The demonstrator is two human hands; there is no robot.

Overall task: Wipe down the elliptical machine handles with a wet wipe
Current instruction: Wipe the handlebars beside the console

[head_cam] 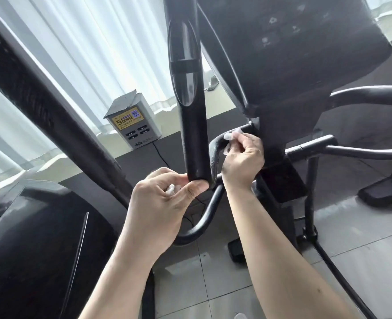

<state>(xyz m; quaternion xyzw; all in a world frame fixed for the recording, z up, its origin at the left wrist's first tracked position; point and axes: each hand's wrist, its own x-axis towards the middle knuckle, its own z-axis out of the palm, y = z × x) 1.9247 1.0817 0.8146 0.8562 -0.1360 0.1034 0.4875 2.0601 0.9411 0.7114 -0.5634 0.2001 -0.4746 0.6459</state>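
A thick black moving handle point(190, 107) of the elliptical runs down the middle of the head view. My left hand point(165, 203) sits at its lower end, fingers curled round a small crumpled white wipe point(170, 189) and pressed against the handle's tip. Behind it curves a fixed black handlebar point(215, 150). My right hand point(243, 160) pinches a second white wet wipe point(230, 140) against that curved bar, close to the console post. The dark console point(294, 42) hangs above at the upper right.
A grey charging station box point(132, 120) stands on the window ledge at left of centre, its cable hanging down. White curtains fill the back. Another machine's dark frame point(40, 104) and housing crowd the left. More black bars point(363, 95) and pedals sit at right over grey floor tiles.
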